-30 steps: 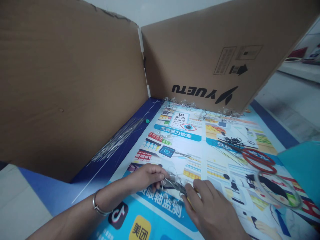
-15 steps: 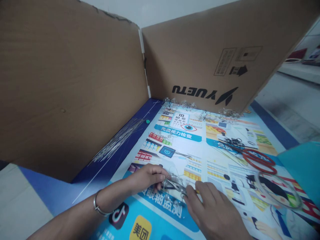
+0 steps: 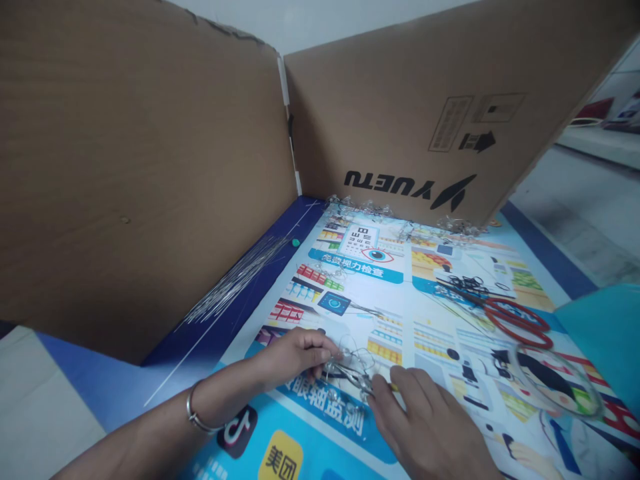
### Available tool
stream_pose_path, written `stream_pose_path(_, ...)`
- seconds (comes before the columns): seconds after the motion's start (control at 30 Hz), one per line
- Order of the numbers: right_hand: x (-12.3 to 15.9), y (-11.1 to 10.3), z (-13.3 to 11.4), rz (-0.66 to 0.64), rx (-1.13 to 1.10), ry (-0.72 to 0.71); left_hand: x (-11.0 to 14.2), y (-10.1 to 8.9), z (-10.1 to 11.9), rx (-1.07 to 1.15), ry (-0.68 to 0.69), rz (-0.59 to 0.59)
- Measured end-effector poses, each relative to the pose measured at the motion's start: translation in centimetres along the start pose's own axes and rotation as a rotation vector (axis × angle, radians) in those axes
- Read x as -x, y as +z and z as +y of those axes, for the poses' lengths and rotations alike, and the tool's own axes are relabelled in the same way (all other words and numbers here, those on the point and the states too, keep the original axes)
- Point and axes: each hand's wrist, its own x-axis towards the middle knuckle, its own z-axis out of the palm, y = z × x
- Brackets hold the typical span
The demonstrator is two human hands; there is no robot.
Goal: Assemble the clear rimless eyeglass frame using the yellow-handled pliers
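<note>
My left hand [image 3: 304, 355] reaches in from the lower left, thumb and fingers pinched on a thin wire piece with clear beads [image 3: 356, 353]. My right hand [image 3: 423, 415] is closed round a pair of pliers [image 3: 361, 381], a bit of yellow handle showing at its fingers. The pliers' metal jaws point left at the wire, close to my left fingertips. Fine wire loops stand up above the jaws, and clear beads hang below them. Exactly where the jaws meet the wire is too small to make out.
Straight wires [image 3: 230, 283] lie in a bundle on the left. Red-handled scissors [image 3: 517, 321] rest beside black loops [image 3: 467, 285], with a clear round dish [image 3: 555, 383] nearer me. Beaded wire pieces [image 3: 360, 207] line the foot of the cardboard wall [image 3: 390, 127].
The pliers have turned slightly, and the wire loops by the jaws have shifted a little. Both hands stay almost in the same place.
</note>
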Motion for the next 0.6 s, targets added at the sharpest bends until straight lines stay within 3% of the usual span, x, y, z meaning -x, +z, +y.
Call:
stream_pose_path(0.13,0.02,-0.18,-0.09,0.01,0.01,-0.019,0.02,0.03,0.23,0.014,-0.002,-0.007)
stream_pose_path(0.33,-0.35,-0.34,-0.02,0.099,-0.03,0.062,-0.11,-0.13,-0.09,0.032,-0.005,-0.024)
stream_pose_path(0.6,-0.55,-0.33,0.23,0.041,-0.12,0.088,-0.13,-0.36,-0.31,0.155,-0.02,-0.096)
